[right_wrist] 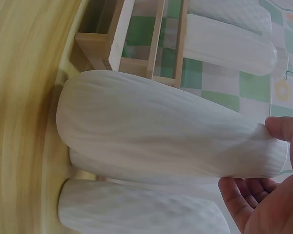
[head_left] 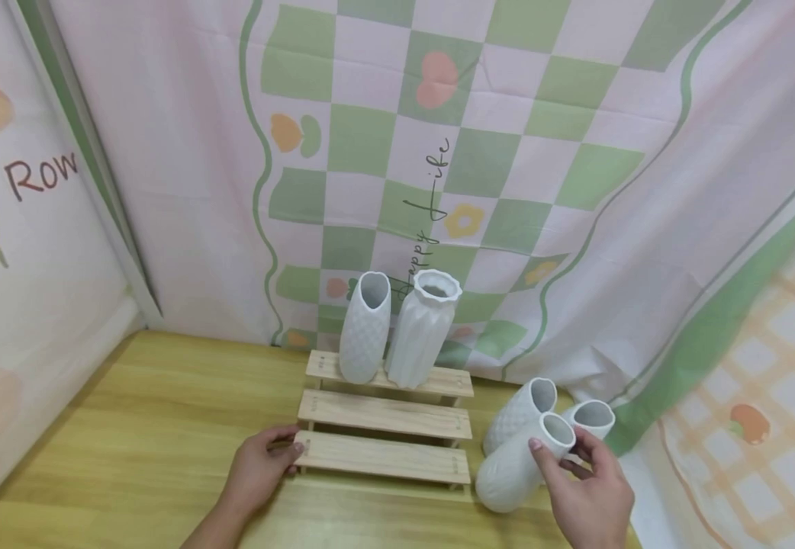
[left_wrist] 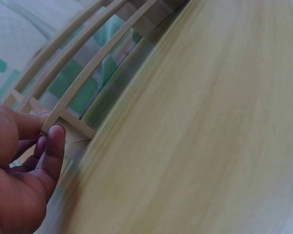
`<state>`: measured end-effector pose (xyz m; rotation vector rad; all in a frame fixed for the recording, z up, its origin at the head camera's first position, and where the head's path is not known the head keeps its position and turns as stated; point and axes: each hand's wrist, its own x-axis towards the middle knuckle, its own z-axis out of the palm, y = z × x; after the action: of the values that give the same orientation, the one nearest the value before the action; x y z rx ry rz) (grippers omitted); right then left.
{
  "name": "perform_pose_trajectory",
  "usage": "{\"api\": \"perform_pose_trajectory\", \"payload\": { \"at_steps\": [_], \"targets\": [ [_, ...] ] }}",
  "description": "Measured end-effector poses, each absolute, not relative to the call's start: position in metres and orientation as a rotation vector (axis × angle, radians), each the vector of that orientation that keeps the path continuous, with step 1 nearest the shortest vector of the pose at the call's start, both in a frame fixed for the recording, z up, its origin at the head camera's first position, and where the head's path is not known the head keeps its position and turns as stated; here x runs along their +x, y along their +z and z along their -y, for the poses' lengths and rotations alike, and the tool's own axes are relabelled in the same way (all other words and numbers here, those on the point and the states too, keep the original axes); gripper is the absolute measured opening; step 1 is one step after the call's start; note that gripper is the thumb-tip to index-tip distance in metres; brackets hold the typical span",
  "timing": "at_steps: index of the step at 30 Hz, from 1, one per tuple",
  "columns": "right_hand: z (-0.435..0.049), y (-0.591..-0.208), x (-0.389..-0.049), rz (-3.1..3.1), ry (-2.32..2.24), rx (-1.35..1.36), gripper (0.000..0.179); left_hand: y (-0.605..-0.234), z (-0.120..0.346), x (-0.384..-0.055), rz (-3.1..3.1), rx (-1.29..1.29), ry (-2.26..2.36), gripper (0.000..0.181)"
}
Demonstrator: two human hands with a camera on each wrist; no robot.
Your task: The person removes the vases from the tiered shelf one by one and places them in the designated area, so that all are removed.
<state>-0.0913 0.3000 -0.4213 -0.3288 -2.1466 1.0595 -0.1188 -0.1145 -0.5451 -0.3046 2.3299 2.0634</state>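
Note:
My left hand (head_left: pixel 258 469) pinches the left end of the lowest board of a three-step wooden stand (head_left: pixel 384 457); in the left wrist view the thumb and a finger (left_wrist: pixel 54 141) close on the board's corner. With my right hand (head_left: pixel 593 488) I grip a white vase (head_left: pixel 513 471) near its rim, thumb on one side and fingers on the other. Its side shows fine ridges in the right wrist view, where its base is close to the wooden table. Just behind it stand a diamond-textured white vase (head_left: pixel 507 419) and another white vase (head_left: pixel 591 415), partly hidden by my hand.
On the stand's top step are a diamond-textured vase (head_left: pixel 365 335) and a fluted vase (head_left: pixel 421 335) with a scalloped rim. A green-and-white checked curtain (head_left: pixel 363 145) hangs right behind the stand. Printed cloth (head_left: pixel 748 412) borders the wooden table (head_left: pixel 130 442) at the right.

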Motion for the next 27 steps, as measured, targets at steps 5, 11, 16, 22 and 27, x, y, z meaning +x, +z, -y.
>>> {"api": "perform_pose_trajectory", "payload": {
  "at_steps": [5, 11, 16, 22, 27],
  "targets": [
    [-0.3034, -0.4272, -0.0906, 2.146, 1.058, -0.366, 0.051, -0.5462, 0.1131, -0.1182, -2.314, -0.292, 2.071, 0.039],
    [-0.3029, -0.4295, -0.0908, 2.145, 1.071, -0.359, 0.048, -0.5459, 0.1127, -0.1176, -2.314, -0.287, 2.072, 0.04],
    [-0.3007, -0.4284, -0.0902, 2.173, 1.055, -0.36, 0.048, -0.5456, 0.1139, -0.1167, -2.316, -0.289, 2.06, 0.039],
    [-0.2966, -0.4258, -0.0885, 2.228, 1.043, -0.365, 0.053, -0.5451, 0.1143, -0.1174, -2.314, -0.295, 2.069, 0.041],
    [-0.2948, -0.4248, -0.0869, 2.266, 1.037, -0.369, 0.057, -0.5445, 0.1154, -0.1187, -2.308, -0.301, 2.073, 0.041]
  ]
}}
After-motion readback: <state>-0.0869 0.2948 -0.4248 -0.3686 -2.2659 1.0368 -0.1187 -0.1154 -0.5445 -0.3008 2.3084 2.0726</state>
